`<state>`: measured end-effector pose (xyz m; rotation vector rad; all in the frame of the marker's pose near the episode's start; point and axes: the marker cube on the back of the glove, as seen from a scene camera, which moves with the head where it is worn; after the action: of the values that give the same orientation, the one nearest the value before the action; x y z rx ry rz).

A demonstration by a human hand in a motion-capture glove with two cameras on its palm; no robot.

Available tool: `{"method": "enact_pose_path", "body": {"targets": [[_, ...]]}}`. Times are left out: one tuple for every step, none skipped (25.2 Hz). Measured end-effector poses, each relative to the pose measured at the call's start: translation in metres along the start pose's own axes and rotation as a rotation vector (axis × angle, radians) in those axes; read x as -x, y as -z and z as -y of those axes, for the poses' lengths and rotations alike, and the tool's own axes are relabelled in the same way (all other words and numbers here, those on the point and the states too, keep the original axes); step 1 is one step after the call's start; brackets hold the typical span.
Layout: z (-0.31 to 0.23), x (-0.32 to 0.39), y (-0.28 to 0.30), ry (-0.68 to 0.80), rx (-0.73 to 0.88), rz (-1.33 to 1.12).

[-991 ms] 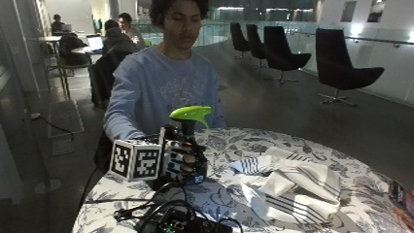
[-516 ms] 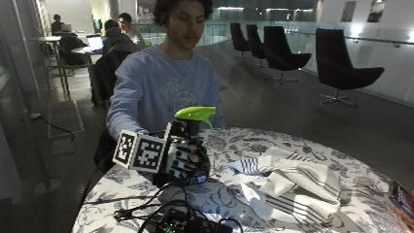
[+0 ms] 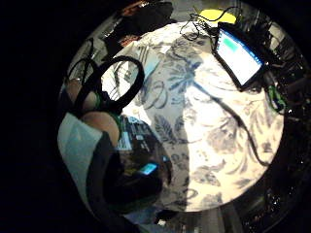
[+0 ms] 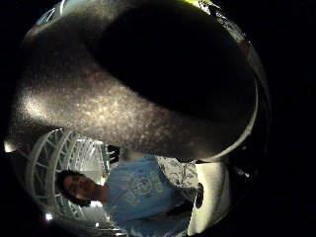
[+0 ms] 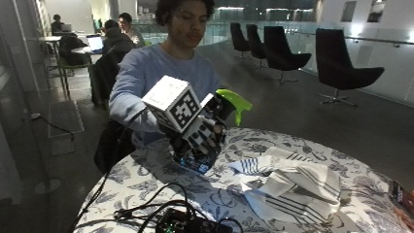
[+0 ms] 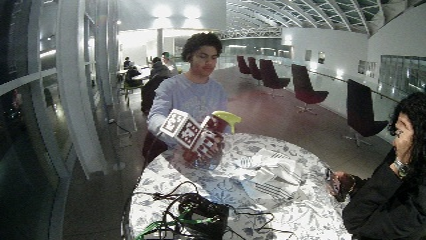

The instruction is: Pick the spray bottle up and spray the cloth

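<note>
- Lifted now: a second ago the spray bottle stood low by the near-left edge of the table, and since then the gloved right hand has raised it clear of the patterned top and tipped it.
- Grip: the gloved fingers are curled round the bottle's body, with its green trigger head poking out above them. I can't tell whether a finger is on the trigger.
- Where the bottle is: held in the air over the left part of the table, leaning, its nozzle turned toward the cloth side.
- Cloth: a striped white heap lying toward the right part of the table, near the bottle but apart from it and lower.
- Other things: a dark device with cables sits at the table's front edge; a phone lies at the far right edge.
- What could go wrong: with the bottle tilted and the nozzle seemingly level rather than angled down, I'd judge the spray could pass over the cloth and wet the tabletop, the phone beyond it, or drift onto the electronics at the front edge.
- Thumb side palm view: almost filled by the bottle's dark body, so the bottle sits tight against the palm, which the outside view only suggests.
- Little finger side palm view: shows the table's patterned top with a lit screen and trailing cables, but no cloth.
- Wide outside view: only here is a second person visible, seated at the right edge.
</note>
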<state>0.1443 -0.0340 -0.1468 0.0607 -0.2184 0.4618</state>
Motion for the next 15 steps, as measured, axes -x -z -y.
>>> {"method": "enact_pose_path", "body": {"targets": [[0.005, 0.004, 0.002, -0.016, 0.013, -0.034], [0.009, 0.008, 0.003, -0.03, 0.023, -0.067], [0.014, 0.011, 0.004, -0.039, 0.028, -0.098], [0.019, 0.014, 0.004, -0.044, 0.029, -0.128], [0.023, 0.016, 0.005, -0.047, 0.027, -0.156], [0.027, 0.018, 0.005, -0.051, 0.027, -0.181], [0.03, 0.02, 0.006, -0.057, 0.028, -0.205], [0.033, 0.022, 0.006, -0.067, 0.034, -0.226], [0.035, 0.024, 0.005, -0.079, 0.043, -0.246], [0.037, 0.026, 0.005, -0.091, 0.056, -0.265], [0.039, 0.028, 0.004, -0.103, 0.07, -0.282], [0.041, 0.03, 0.003, -0.113, 0.085, -0.297], [0.043, 0.032, 0.001, -0.123, 0.098, -0.312], [0.044, 0.033, 0.0, -0.133, 0.11, -0.327], [0.045, 0.034, -0.002, -0.142, 0.119, -0.342]]}}
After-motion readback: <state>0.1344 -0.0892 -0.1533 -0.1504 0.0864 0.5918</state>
